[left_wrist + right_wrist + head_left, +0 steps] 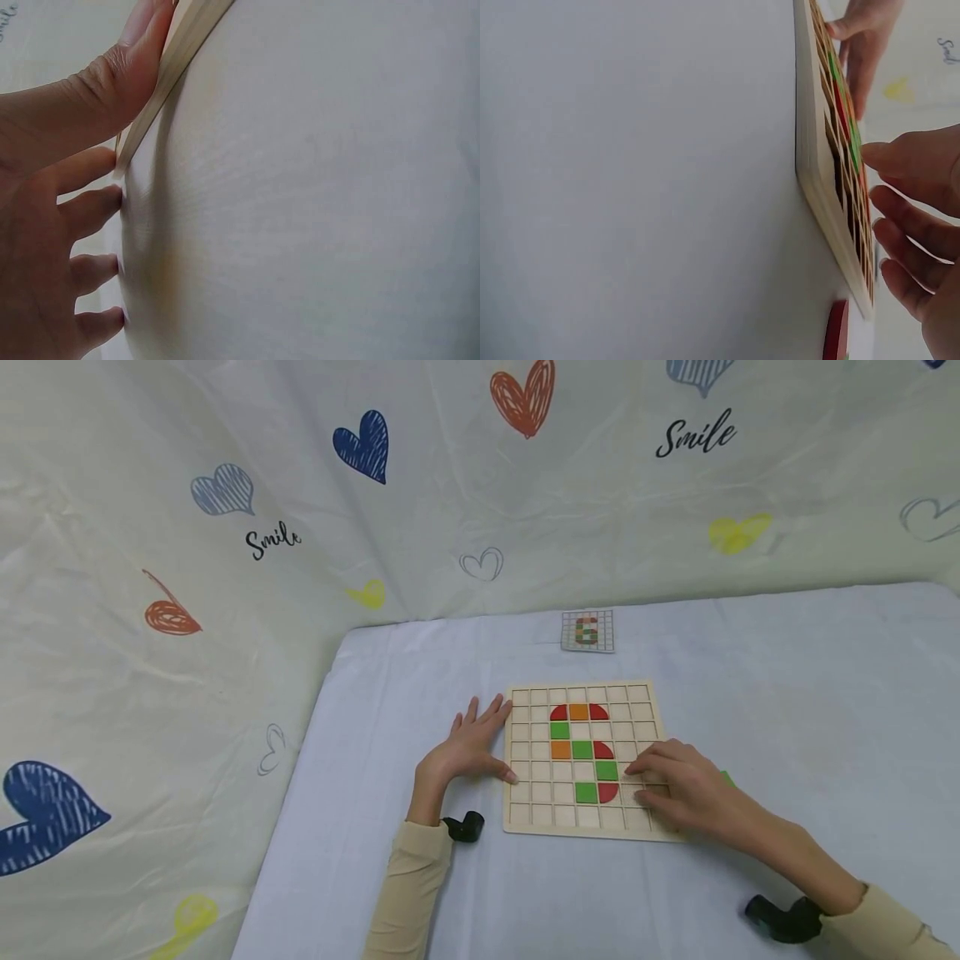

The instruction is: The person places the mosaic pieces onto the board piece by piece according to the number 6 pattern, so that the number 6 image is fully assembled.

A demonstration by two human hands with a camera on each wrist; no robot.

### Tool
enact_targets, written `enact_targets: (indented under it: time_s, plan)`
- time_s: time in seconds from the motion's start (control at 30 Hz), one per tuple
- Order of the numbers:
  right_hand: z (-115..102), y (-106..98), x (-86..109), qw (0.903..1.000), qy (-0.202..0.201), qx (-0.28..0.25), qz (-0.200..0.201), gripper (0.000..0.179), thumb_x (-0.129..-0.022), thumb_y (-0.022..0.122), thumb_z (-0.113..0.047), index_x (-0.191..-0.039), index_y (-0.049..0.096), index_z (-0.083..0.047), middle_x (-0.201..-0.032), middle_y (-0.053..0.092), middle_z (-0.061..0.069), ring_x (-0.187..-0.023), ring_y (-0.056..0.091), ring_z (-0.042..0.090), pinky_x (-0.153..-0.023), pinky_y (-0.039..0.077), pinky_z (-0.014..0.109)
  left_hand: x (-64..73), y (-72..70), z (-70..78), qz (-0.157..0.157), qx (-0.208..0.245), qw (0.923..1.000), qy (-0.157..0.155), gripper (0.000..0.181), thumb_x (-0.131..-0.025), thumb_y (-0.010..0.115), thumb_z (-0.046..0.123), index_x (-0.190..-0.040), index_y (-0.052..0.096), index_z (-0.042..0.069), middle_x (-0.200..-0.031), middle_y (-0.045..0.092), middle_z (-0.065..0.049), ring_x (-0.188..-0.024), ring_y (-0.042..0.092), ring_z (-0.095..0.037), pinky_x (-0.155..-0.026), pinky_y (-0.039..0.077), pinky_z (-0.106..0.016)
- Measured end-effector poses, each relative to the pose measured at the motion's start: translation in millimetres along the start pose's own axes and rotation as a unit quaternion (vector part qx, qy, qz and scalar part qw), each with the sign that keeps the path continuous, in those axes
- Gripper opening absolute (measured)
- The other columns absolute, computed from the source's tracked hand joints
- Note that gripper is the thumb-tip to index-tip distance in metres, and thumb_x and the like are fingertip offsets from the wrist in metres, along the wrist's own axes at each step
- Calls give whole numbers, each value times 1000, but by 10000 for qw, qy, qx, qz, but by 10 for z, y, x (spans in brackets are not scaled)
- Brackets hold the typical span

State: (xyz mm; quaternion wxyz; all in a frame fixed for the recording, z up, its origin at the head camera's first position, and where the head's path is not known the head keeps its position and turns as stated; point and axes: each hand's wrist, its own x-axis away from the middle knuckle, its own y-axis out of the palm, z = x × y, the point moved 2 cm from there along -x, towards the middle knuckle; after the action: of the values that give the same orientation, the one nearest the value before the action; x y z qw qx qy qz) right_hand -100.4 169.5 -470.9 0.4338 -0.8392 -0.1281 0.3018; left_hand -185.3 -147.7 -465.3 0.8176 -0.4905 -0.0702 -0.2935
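Observation:
A wooden grid board (528, 818) lies flat on the cloth-covered table. Several tiles are set in its cells: green squares (607, 770), orange squares (578, 712) and red rounded-corner pieces (608, 792). My left hand (467, 747) touches the board's left edge, fingers spread and thumb at the rim. Over the right part of the board is my right hand (686, 785), its fingers loosely bent and nothing seen between them. In the right wrist view, the thumb (881, 156) and fingertips are apart, close to the grid.
A small card (587, 632) with a coloured grid pattern lies behind the board. Part of a green piece (727, 777) shows past my right hand. A red piece (836, 330) lies on the cloth beyond the board's right edge. Black wrist cameras (783, 918) sit on both wrists.

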Motion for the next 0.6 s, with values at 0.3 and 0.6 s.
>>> enact_targets:
  time_s: [0.3, 0.6]
  plan:
    - [178, -133, 171, 9997, 167, 149, 71, 42, -62, 94, -4, -99, 77, -16, -103, 71, -3, -94, 59, 16, -78, 45, 10, -3, 5, -14, 4, -5, 10000, -13, 120, -75, 92, 36, -167, 15, 21, -175, 4, 1, -160, -14, -31, -129, -6, -53]
    - [325, -232, 331, 9983, 252, 448, 275, 43, -57, 95, -1, -95, 78, -13, -97, 71, -2, -90, 57, 16, -80, 42, 5, -4, 5, -6, -19, 3, 10000, -31, 120, -76, 92, 37, -167, 15, 23, -175, 3, 2, -160, -14, -30, -129, -6, -52]
